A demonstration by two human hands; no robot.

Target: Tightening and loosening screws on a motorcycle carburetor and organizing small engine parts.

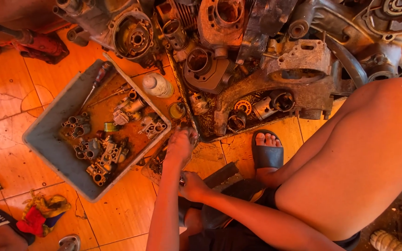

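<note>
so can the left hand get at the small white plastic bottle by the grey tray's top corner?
Probably yes: the left hand sits just below the white bottle, with only small parts between.

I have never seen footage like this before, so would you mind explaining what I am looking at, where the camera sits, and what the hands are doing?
There is one picture, from a camera on the person's head, looking down while they crouch on an orange tiled floor. No machine is at work, only two bare hands. The left hand reaches forward to small parts on the floor beside a grey tray of small metal parts. The right hand is closed by the left forearm; whether it holds anything is unclear. Beyond lies a pile of greasy engine parts, with a white bottle near the tray. A foot in a black sandal rests close by.
</note>
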